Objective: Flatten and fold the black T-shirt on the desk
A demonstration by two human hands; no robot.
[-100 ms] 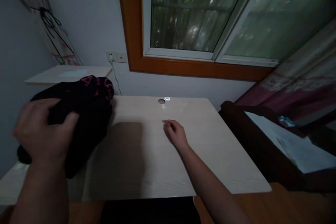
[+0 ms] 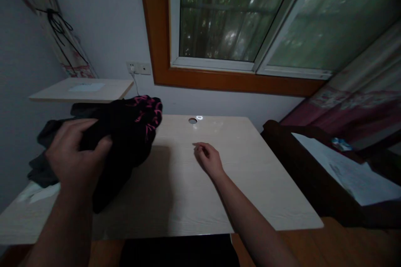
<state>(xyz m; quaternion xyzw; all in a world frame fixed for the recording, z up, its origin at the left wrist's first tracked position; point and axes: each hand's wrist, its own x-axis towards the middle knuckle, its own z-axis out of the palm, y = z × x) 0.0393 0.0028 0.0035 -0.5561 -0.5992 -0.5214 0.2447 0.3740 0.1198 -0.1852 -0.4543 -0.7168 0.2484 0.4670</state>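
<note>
My left hand (image 2: 77, 150) grips a black garment (image 2: 125, 133) with pink lettering along its far edge, held over the left part of the pale desk (image 2: 250, 175). Its exact kind cannot be made out in the folds. Behind my left wrist, dark grey cloth (image 2: 44, 169) lies at the desk's left end; whether it belongs to the same garment is unclear. My right hand (image 2: 209, 159) rests on the middle of the desk, fingers curled in loosely, with nothing visible in them.
A raised shelf (image 2: 109, 89) stands at the back left, a paper on it. The desk has a round cable hole (image 2: 193, 121) near its back edge. Behind are a socket (image 2: 138, 68) and a window. A dark brown piece of furniture (image 2: 313, 167) stands to the right.
My left hand has moved to the right, bringing the black garment with it. More of the pink lettering and the grey cloth shows. My right hand stays in place.
</note>
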